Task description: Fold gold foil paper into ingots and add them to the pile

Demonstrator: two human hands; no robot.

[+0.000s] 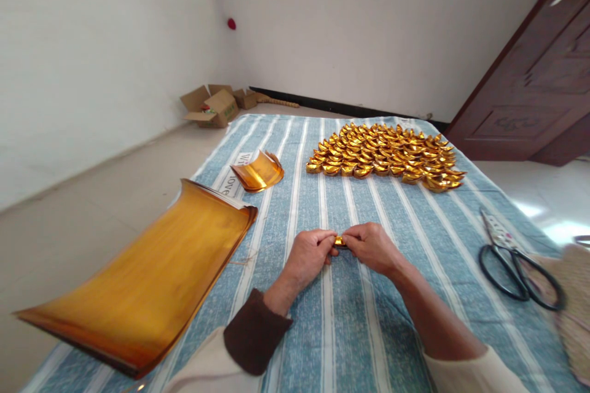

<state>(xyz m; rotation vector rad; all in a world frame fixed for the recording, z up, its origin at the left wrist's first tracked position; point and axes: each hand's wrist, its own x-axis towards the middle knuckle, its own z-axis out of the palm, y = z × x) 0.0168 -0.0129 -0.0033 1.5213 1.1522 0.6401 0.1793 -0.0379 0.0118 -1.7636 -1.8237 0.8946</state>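
A small folded piece of gold foil paper is pinched between both hands above the striped cloth. My left hand grips its left end, fingers closed. At the right end, the thumb and fingers of my right hand are pressed together on it. Both ends are hidden by fingertips. Beyond my hands, many finished gold paper ingots stand in packed rows. A small stack of gold foil squares curls up to the left. Nearer, a large stack of gold foil sheets lies with its ends bent upward.
Black-handled scissors lie at the right, beside a tan woven cloth. The blue-and-white striped cloth covers the table. Cardboard boxes sit on the floor by the wall. A wooden door stands at the right.
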